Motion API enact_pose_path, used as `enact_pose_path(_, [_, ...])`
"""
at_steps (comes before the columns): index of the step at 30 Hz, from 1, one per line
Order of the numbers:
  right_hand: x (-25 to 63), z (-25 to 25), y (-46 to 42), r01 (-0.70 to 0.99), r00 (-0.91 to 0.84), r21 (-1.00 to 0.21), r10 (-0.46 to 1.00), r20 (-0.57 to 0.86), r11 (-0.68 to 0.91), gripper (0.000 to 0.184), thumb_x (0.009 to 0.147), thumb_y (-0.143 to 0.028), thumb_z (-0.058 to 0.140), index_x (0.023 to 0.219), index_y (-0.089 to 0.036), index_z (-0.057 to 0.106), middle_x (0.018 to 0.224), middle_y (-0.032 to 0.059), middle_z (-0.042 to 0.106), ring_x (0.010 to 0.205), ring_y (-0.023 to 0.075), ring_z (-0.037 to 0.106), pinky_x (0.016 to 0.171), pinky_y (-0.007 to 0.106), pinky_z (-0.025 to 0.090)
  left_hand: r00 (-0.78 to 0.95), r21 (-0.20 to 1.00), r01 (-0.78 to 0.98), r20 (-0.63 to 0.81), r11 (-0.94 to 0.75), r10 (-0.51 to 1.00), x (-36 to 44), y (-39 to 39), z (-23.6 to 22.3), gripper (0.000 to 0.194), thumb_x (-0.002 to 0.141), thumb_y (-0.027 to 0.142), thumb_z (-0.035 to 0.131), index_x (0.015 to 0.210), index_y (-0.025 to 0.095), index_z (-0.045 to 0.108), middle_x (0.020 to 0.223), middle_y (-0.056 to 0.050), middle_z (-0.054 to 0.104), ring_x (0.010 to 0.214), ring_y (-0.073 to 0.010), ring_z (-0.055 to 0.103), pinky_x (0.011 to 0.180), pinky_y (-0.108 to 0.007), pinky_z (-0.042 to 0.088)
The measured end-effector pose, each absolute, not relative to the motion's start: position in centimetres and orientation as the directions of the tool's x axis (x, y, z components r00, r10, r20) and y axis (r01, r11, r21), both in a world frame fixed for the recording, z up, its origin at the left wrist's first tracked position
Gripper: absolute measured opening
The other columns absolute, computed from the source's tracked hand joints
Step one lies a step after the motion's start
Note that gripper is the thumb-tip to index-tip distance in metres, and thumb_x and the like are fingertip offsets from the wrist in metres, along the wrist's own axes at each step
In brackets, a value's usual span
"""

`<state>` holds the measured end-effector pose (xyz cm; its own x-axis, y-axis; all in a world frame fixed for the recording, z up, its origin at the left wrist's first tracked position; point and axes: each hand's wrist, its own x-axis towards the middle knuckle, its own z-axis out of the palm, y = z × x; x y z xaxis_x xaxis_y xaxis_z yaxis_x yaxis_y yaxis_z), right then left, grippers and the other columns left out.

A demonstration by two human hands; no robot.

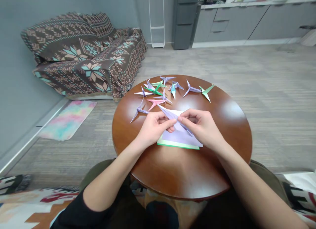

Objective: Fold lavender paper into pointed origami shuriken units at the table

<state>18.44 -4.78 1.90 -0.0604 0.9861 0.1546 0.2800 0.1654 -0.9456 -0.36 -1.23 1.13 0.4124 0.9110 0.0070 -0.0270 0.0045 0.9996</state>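
Observation:
A long, narrow piece of folded lavender origami paper (167, 112) is pinched between both my hands, its pointed end aimed away and to the left. My left hand (159, 125) grips its left side with thumb and fingers. Thumb and forefinger of my right hand (198, 123) press on its right side, close to my left thumb. Beneath my hands lies a stack of square paper (182, 138), lavender on top with pale green and green edges showing. Part of the stack is hidden by my hands.
Several folded paper figures lie across the far half of the round wooden table (227, 123), among them a pink one (156, 102), a green one (206, 92) and a lavender one (139, 111). A covered sofa (91, 57) stands beyond, at left.

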Motion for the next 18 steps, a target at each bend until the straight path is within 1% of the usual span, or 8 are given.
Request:
enact_pose_path(2, [18.53,1.96,-4.73,0.268,-0.091,-0.946,0.983,0.161,0.180,0.019,0.090,-0.032,0.067,0.081,-0.016,0.071,0.068,-0.0002,0.065,0.058,0.0123,0.051,0.054,0.027,0.035,0.384,0.999,-0.043,0.021,-0.005,0.923,-0.24,-1.36,1.11,0.033,0.074,0.041,0.090,0.079,0.013,0.072,0.063,-0.002,0.070,0.055,-0.0134,0.064,0.059,-0.025,0.054])
enact_pose_path(5, [18.53,2.06,-4.77,0.269,-0.123,-0.937,0.973,0.194,0.221,0.014,0.090,-0.026,0.063,0.081,-0.017,0.069,0.068,-0.0017,0.063,0.060,0.0116,0.051,0.056,0.026,0.035,0.345,0.996,-0.089,0.035,-0.005,0.938,0.00,-1.67,1.14,0.032,0.073,0.037,0.091,0.081,0.013,0.071,0.062,0.000,0.068,0.054,-0.0120,0.062,0.056,-0.024,0.052])
enact_pose_path(8, [18.53,2.11,-4.84,0.285,-0.118,-0.934,0.975,0.190,0.217,0.011,0.087,-0.021,0.062,0.077,-0.018,0.066,0.066,-0.0030,0.060,0.059,0.0112,0.049,0.055,0.026,0.035,0.331,0.991,-0.136,0.053,-0.008,0.942,0.11,-1.72,1.08,0.028,0.074,0.032,0.090,0.081,0.013,0.070,0.060,0.002,0.065,0.052,-0.0097,0.058,0.053,-0.021,0.048])
enact_pose_path(10, [18.65,2.05,-4.80,0.299,-0.092,-0.931,0.978,0.189,0.208,0.011,0.084,-0.018,0.061,0.074,-0.018,0.065,0.063,-0.0035,0.058,0.058,0.0115,0.050,0.056,0.027,0.036,0.290,0.984,-0.179,0.066,-0.013,0.955,0.07,-1.53,1.00,0.026,0.074,0.030,0.088,0.079,0.014,0.068,0.059,0.003,0.063,0.051,-0.0082,0.057,0.052,-0.020,0.047])
enact_pose_path(13, [18.98,1.79,-4.49,0.273,0.012,-0.943,0.979,0.204,0.193,0.011,0.082,-0.017,0.061,0.071,-0.019,0.063,0.062,-0.0024,0.060,0.059,0.0136,0.057,0.059,0.029,0.044,0.175,0.958,-0.288,0.039,0.013,0.984,-0.10,-1.17,1.06,0.028,0.072,0.028,0.088,0.083,0.016,0.066,0.064,0.004,0.065,0.053,-0.0071,0.060,0.054,-0.019,0.051])
enact_pose_path(15, [19.15,1.57,-4.20,0.180,0.093,-0.966,0.974,0.207,0.188,0.007,0.084,-0.024,0.067,0.080,-0.019,0.066,0.069,-0.0002,0.067,0.065,0.0162,0.065,0.065,0.031,0.052,0.140,0.929,-0.366,-0.009,0.060,0.990,-0.19,-1.08,1.27,0.033,0.069,0.028,0.090,0.086,0.017,0.063,0.070,0.005,0.068,0.058,-0.0074,0.065,0.061,-0.018,0.057])
enact_pose_path(16, [19.17,1.49,-4.06,0.115,0.118,-0.976,0.973,0.197,0.184,0.013,0.084,-0.029,0.073,0.089,-0.019,0.067,0.076,0.0012,0.070,0.071,0.0179,0.069,0.068,0.033,0.056,0.150,0.915,-0.394,-0.032,0.090,0.988,-0.19,-1.11,1.40,0.035,0.069,0.028,0.090,0.086,0.018,0.062,0.072,0.005,0.069,0.062,-0.0080,0.069,0.065,-0.019,0.059])
enact_pose_path(18, [19.07,1.42,-3.90,-0.016,0.124,-0.986,0.978,0.165,0.169,0.044,0.076,-0.039,0.086,0.109,-0.021,0.064,0.093,0.0038,0.075,0.086,0.0213,0.073,0.075,0.036,0.061,0.205,0.897,-0.418,-0.060,0.143,0.977,-0.12,-1.30,1.63,0.035,0.069,0.027,0.090,0.084,0.018,0.060,0.075,0.005,0.071,0.071,-0.0098,0.075,0.074,-0.020,0.063])
